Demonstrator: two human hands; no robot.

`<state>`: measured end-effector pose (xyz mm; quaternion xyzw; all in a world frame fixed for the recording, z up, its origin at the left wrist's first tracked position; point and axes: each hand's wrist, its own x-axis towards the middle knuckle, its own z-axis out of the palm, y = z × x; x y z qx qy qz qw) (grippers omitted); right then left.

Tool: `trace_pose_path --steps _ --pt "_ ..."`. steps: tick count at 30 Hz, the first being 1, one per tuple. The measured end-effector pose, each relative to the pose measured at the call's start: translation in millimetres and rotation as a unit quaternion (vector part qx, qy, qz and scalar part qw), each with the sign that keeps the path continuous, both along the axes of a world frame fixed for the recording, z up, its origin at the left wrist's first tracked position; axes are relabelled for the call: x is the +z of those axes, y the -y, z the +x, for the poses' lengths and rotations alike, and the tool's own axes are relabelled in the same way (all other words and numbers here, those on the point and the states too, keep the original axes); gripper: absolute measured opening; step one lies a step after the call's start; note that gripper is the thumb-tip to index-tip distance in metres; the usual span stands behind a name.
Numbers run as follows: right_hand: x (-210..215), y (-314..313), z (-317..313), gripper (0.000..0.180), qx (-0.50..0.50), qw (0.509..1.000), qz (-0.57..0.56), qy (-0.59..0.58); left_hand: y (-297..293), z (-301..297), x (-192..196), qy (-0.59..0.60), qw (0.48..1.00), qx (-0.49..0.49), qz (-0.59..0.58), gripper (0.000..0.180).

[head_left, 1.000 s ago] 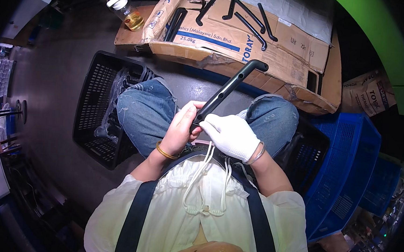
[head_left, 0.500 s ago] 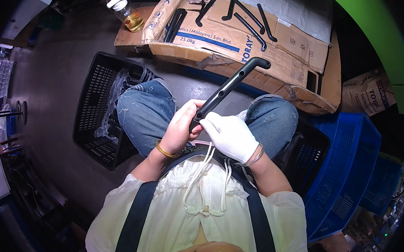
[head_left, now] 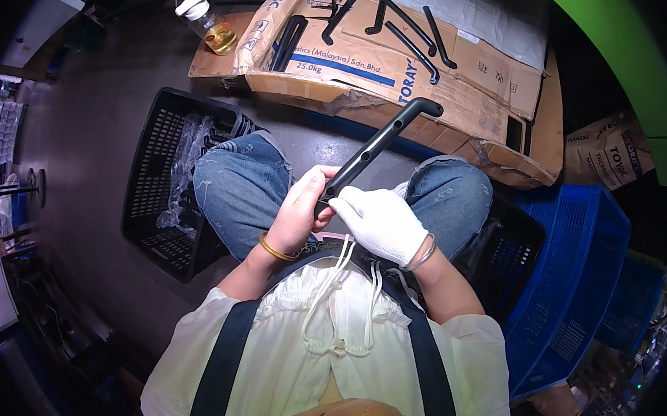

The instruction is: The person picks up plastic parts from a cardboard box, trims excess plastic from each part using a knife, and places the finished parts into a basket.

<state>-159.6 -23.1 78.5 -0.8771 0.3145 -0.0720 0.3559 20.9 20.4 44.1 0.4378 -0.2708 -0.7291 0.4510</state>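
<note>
My bare left hand (head_left: 296, 211) is closed around the lower end of a black bent plastic bar (head_left: 374, 149). The bar slants up and away to the right, with round holes along its side and a short crook at its far end. My right hand (head_left: 383, 223), in a white glove, is closed in a pinch against the bar's near end. What its fingertips hold, if anything, is too small to make out. Ahead, several similar black bars (head_left: 412, 39) lie on a cardboard-covered surface (head_left: 342, 89).
A black crate (head_left: 146, 172) with parts and clear plastic wrap stands left of my knees. Blue crates (head_left: 578, 248) and another dark crate (head_left: 520, 256) are on the right. A jar of yellow liquid (head_left: 220, 36) with a white lid stands at the far left of the cardboard.
The bar's far end has dipped slightly toward me. Both hands keep nearly the same place and hold.
</note>
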Motion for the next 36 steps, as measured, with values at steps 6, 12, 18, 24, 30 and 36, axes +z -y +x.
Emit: trace_pose_path --steps 6,12,18,24,30,36 --pt "-7.8 -2.7 0.4 0.024 -0.032 0.999 0.004 0.029 0.4 -2.8 4.8 0.006 1.0 0.004 -0.003 0.034" --pt "0.7 -0.2 -5.2 0.022 -0.021 0.999 0.029 0.014 -0.2 -5.4 2.2 0.021 1.0 -0.002 -0.011 0.035" --pt "-16.3 -4.2 7.0 0.035 -0.289 0.929 0.171 0.157 -2.0 -13.5 -4.5 -0.013 0.999 0.038 -0.023 0.037" --pt "-46.6 -11.0 31.4 0.036 -0.397 0.843 0.219 0.29 -3.6 -24.0 -17.5 -0.03 0.998 0.051 -0.015 0.035" --pt "-46.2 20.7 21.7 0.014 -0.487 0.697 0.359 0.386 -9.9 -33.3 -28.0 0.265 0.949 -0.005 -0.172 0.037" --pt "-51.7 27.4 3.4 0.03 -0.318 0.637 0.522 0.47 -6.0 -26.3 -14.1 0.025 0.996 -0.029 -0.085 0.028"
